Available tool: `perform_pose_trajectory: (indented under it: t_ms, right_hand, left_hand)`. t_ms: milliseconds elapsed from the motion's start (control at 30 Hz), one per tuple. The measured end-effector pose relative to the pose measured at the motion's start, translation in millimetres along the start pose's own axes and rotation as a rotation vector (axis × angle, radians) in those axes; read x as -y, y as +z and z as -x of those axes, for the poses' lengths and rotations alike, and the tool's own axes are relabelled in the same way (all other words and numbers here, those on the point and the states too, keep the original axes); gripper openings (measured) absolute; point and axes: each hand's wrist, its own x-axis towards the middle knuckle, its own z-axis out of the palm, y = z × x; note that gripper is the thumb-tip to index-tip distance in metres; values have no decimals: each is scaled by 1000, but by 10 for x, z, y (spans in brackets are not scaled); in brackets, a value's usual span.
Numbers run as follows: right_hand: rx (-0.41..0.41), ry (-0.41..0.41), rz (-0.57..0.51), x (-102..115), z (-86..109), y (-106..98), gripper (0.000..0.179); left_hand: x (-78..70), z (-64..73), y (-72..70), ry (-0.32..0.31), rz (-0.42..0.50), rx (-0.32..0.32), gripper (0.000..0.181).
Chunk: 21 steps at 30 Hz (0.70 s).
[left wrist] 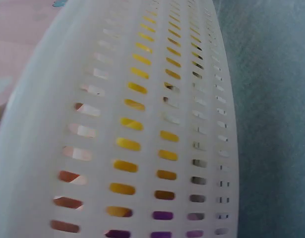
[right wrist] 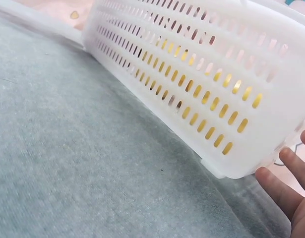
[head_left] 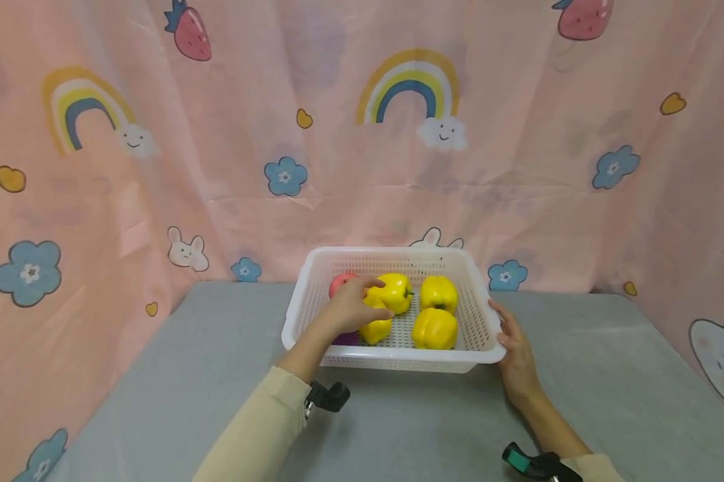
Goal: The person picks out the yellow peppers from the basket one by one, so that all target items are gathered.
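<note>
Left hand [head_left: 351,306] spreads fingers wide, yellow pepper [head_left: 376,331] right under them inside basket [head_left: 398,356]; right hand [head_left: 516,351] rests extended fingers against its right edge, tabletop [head_left: 615,368] room beyond them

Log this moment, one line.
Left hand: over white rectangular plastic basket, by yellow bell peppers, grip unclear | right hand: against basket's right rim | also inside: round red item, purple item
</note>
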Motion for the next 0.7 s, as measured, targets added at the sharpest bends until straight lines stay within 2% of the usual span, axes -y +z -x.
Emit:
perform_pose_trajectory:
  t_ms: [300,467,567,700]
  right_hand:
    - [12,-56,-68,-93,-7,3,51]
    - [7,-50,-44,-97,-7,4,51]
    - [2,-45,-35,-82,-2,8,51]
    - [2,-59,-46,-64,-12,20,52]
  left_hand:
    - [82,-52,95,7,-63,-12,69]
    - [99,-105,110,8,-104,-19,66]
    - [89,-116,124,-6,-126,-2,67]
    - [85,-122,123,-10,-201,36,70]
